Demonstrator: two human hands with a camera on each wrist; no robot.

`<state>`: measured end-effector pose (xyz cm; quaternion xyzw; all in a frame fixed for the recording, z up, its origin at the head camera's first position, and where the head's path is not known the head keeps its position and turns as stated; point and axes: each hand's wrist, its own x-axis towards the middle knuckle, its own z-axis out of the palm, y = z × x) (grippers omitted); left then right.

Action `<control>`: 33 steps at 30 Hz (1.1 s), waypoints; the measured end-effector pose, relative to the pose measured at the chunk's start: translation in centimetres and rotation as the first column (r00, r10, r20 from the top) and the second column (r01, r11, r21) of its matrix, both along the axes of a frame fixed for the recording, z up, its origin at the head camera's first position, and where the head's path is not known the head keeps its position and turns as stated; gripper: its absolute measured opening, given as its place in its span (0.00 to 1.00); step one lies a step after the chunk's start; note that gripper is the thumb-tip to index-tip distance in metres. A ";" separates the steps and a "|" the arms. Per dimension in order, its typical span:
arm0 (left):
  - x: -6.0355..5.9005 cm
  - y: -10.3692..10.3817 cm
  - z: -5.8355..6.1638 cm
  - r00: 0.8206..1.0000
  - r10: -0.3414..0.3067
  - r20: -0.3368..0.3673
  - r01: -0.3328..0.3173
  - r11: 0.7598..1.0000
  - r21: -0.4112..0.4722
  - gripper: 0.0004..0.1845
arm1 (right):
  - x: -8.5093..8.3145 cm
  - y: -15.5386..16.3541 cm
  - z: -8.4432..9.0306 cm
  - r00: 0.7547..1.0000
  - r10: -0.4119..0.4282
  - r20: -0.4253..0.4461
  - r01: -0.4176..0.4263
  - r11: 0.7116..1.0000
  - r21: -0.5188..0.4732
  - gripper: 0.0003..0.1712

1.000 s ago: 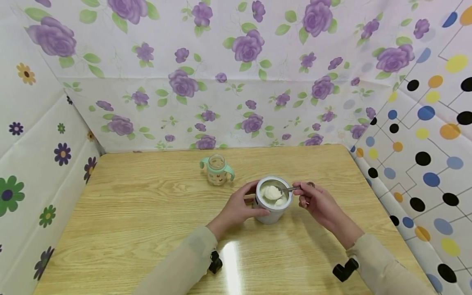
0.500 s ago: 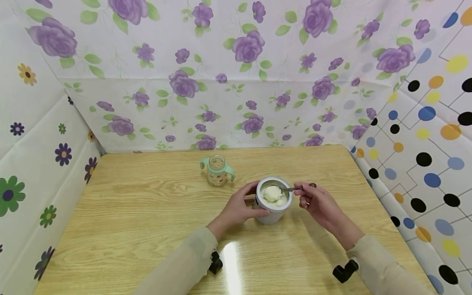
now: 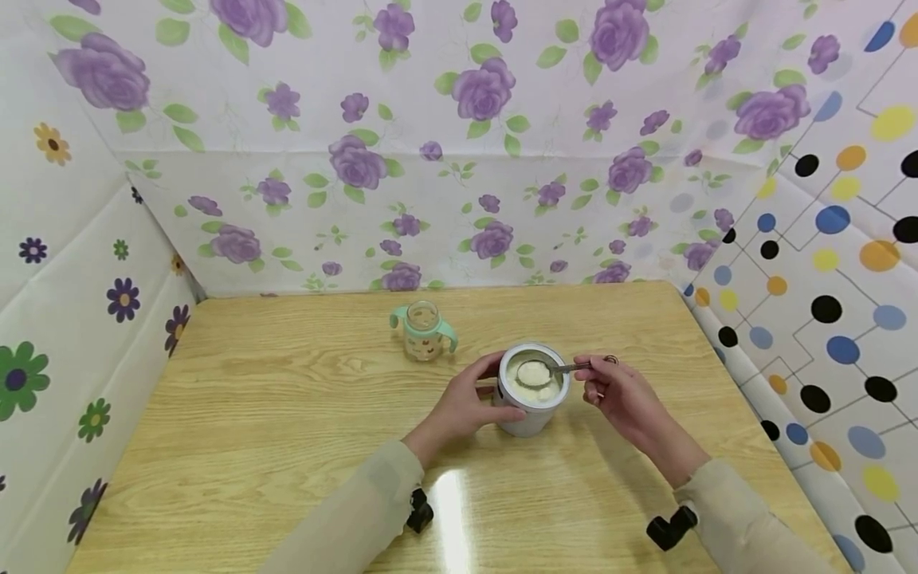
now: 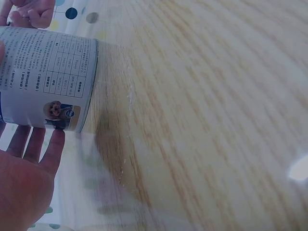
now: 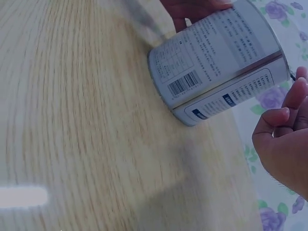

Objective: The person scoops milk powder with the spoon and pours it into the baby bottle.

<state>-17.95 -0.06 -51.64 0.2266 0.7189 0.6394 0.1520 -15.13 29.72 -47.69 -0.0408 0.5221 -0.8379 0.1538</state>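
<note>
A white and grey can [image 3: 527, 418] stands on the table, its mouth uncovered and pale powder [image 3: 551, 392] inside. My left hand [image 3: 468, 402] grips it from the left, fingers behind and thumb along the near side. Printed text and a small dog picture cover the can's side [image 4: 48, 82] in the left wrist view. My right hand [image 3: 620, 399] pinches the handle of a metal spoon [image 3: 566, 368] at the can's right. The spoon's bowl lies within the can's mouth and carries powder. In the right wrist view the can hides most of the spoon.
Behind and left of the can stands a clear bottle [image 3: 422, 339] with mint-green handles and an uncovered top. The wooden table [image 3: 287, 383] meets patterned cloth walls at the back and sides. Black camera mounts [image 3: 672, 528] sit on both wrists.
The powder on the spoon has gone from a tall heap to a lower, flatter load, and the bowl's rim now shows. My left hand and the can have stayed put.
</note>
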 end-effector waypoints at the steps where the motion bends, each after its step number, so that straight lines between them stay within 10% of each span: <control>1: 0.0 0.0 0.0 1.000 0.003 0.002 -0.003 1.000 0.001 0.49 | -0.1 0.0 0.0 1.000 0.001 0.007 -0.001 1.000 -0.008 0.24; 33: -0.1 0.0 -0.1 1.000 0.003 -0.002 -0.003 1.000 0.018 0.47 | -0.5 -0.7 0.2 0.996 -0.045 0.081 0.046 0.999 -0.008 0.24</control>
